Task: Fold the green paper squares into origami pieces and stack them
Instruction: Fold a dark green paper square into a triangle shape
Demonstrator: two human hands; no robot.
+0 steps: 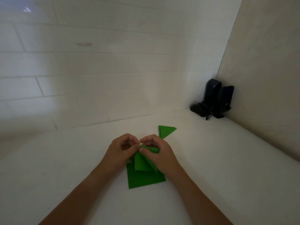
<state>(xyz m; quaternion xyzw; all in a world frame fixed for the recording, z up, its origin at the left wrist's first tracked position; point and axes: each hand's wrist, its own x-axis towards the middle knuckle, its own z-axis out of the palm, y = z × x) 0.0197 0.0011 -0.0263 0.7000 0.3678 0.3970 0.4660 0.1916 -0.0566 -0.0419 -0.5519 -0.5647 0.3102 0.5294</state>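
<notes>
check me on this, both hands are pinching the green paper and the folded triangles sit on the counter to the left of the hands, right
Not quite. In the head view the folded triangles sit beyond and to the right of the hands, not the left. The rest holds: the left hand and right hand both pinch the green paper.

The picture is dim and a little soft. A pale light falls on the tiled wall (97, 62) from the upper left, with a small glare spot (27, 9) near the corner. The straight tile lines bend toward the edges. The black objects (212, 99) in the corner lose their details in shadow.
</notes>
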